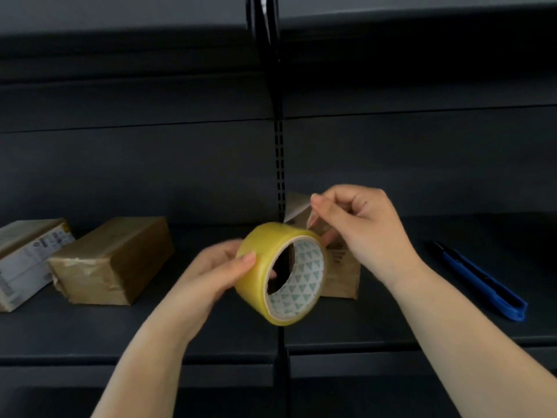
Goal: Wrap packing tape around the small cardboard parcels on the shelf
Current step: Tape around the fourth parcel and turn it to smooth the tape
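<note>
My left hand (223, 267) grips a yellowish roll of packing tape (280, 273) held above the dark shelf (211, 327). My right hand (361, 227) pinches the loose tape end (297, 211) and holds it lifted off the top of the roll. Behind the roll a small cardboard parcel (342, 276) stands on the shelf, mostly hidden by the roll and my right hand. A taped brown parcel (114, 260) lies to the left. At the far left lies another parcel (27, 257) with a white label.
A blue utility knife (479, 279) lies on the shelf to the right. A black slotted upright (279, 164) divides the shelving at the middle. Another shelf edge runs below, near the bottom of the view.
</note>
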Demonstrator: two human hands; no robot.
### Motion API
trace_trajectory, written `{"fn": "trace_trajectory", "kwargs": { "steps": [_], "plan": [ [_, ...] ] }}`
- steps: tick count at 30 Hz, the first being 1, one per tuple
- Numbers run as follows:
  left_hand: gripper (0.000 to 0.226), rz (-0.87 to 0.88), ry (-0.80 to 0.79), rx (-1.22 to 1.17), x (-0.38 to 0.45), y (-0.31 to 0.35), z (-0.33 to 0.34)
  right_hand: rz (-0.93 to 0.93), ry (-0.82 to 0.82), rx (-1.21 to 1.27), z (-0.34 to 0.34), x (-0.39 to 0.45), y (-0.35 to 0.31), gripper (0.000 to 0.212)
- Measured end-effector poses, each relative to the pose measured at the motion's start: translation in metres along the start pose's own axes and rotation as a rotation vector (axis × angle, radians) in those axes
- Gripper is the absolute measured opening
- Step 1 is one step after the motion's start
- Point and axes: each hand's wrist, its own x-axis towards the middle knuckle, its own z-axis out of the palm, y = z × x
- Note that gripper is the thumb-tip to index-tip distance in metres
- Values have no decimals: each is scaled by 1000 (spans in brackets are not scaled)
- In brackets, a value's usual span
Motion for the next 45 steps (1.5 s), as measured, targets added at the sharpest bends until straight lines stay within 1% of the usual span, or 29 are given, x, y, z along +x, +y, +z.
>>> {"fn": "trace_trajectory", "kwargs": {
  "steps": [2, 4, 5, 6, 9, 14, 16, 18, 21, 23, 25, 27, 29, 31, 32, 33, 35, 37, 39, 40, 42, 43, 45],
  "plan": [
    [43, 35, -175, -93, -3, -6, 4, 17, 21, 34, 0, 2, -1, 28],
    [32, 83, -304, -161, -4, -8, 13, 25, 40, 46, 0, 5, 0, 28],
    [30, 100, -342, -181, -5, -9, 17, 24, 55, 44, 0, 7, 0, 29],
    [31, 97, -347, -196, -5, -8, 22, 26, 68, 42, -1, 9, 2, 29],
    [35, 82, -258, -196, -5, -3, 30, 89, 34, 23, -8, 15, 3, 28],
    [33, 123, -172, -160, -4, 4, 27, 322, -243, 49, -30, 23, -1, 14],
    [34, 114, -139, -166, -5, 5, 29, 368, -289, 19, -33, 25, 1, 14],
    [35, 90, -107, -168, -6, 4, 33, 390, -294, -17, -33, 28, 4, 14],
    [25, 73, -50, -148, -7, 3, 42, 402, -289, -43, -31, 32, 9, 9],
    [19, 69, 19, -161, -10, 7, 50, 397, -249, -45, -29, 36, 11, 8],
    [20, 63, 60, -158, -12, 14, 56, 397, -215, -31, -25, 39, 12, 8],
    [22, 68, 42, -107, -13, 21, 57, 418, -200, 14, -23, 42, 11, 8],
    [17, 72, -14, -133, -12, 24, 54, 427, -172, 81, -21, 45, 11, 8],
    [23, 90, -35, -160, -10, 24, 51, 418, -119, 147, -19, 47, 12, 6],
    [21, 97, -19, -153, -9, 24, 53, 403, -92, 148, -17, 48, 13, 6],
    [19, 99, 18, -152, -9, 23, 57, 385, -66, 132, -15, 49, 14, 6],
    [27, 48, 128, -214, -10, 22, 67, 376, 6, 114, -12, 51, 19, 9],
    [34, -5, 168, -264, -15, 21, 74, 407, 46, 133, -15, 53, 22, 11],
    [31, 0, 138, -208, -20, 20, 80, 444, -11, 140, -19, 53, 25, 11],
    [28, 22, 94, -223, -22, 19, 81, 458, -39, 138, -21, 52, 26, 11],
    [38, 69, -13, -301, -26, 15, 82, 478, -62, 121, -22, 49, 29, 12],
    [39, 79, -49, -328, -27, 14, 82, 486, -67, 106, -23, 47, 31, 12],
    [32, 81, -44, -313, -28, 15, 89, 493, -72, 45, -24, 46, 34, 14]
  ]
}}
